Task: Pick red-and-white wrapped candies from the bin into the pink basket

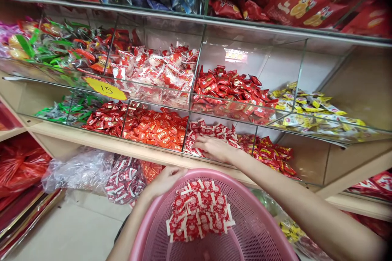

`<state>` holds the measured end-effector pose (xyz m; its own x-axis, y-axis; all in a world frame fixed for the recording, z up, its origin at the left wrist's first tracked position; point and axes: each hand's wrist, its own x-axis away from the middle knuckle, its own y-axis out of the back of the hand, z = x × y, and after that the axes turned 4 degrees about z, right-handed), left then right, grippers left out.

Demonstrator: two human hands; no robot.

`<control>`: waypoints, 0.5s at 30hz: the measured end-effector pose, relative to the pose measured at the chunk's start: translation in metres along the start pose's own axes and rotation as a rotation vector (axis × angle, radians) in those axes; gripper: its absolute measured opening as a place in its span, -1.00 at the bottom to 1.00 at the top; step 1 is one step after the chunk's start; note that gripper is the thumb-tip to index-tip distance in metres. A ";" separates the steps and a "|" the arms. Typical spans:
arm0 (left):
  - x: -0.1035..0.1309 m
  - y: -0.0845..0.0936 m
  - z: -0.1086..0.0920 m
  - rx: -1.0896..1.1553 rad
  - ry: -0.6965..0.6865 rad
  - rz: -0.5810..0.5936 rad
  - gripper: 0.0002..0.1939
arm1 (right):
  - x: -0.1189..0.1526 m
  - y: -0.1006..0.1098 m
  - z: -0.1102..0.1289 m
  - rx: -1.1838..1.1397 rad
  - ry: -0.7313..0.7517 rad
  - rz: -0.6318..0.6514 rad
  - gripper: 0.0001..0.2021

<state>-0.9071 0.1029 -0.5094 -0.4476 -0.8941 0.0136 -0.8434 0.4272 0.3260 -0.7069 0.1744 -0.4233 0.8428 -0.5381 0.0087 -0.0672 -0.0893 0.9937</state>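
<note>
My left hand grips the far left rim of a pink plastic basket with mesh walls. Inside the basket lies a heap of red-and-white wrapped candies. Over the basket's far edge, my right hand reaches into a lower shelf compartment, its fingers stretched out on similar red-and-white candies. Its fingertips touch the pile, and the undersides of the fingers are hidden.
Clear dividers part the compartments, with orange-red candies to the left and red packets to the right. A yellow price tag hangs on the shelf front. Bagged candies lie on the floor below.
</note>
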 end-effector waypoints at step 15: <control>0.001 0.000 -0.002 0.036 -0.010 0.002 -0.54 | 0.000 -0.007 -0.011 -0.096 -0.096 -0.038 -0.66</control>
<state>-0.9063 0.1020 -0.5073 -0.4520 -0.8920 0.0048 -0.8525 0.4335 0.2920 -0.7007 0.1846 -0.4293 0.7884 -0.6141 -0.0353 0.0192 -0.0328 0.9993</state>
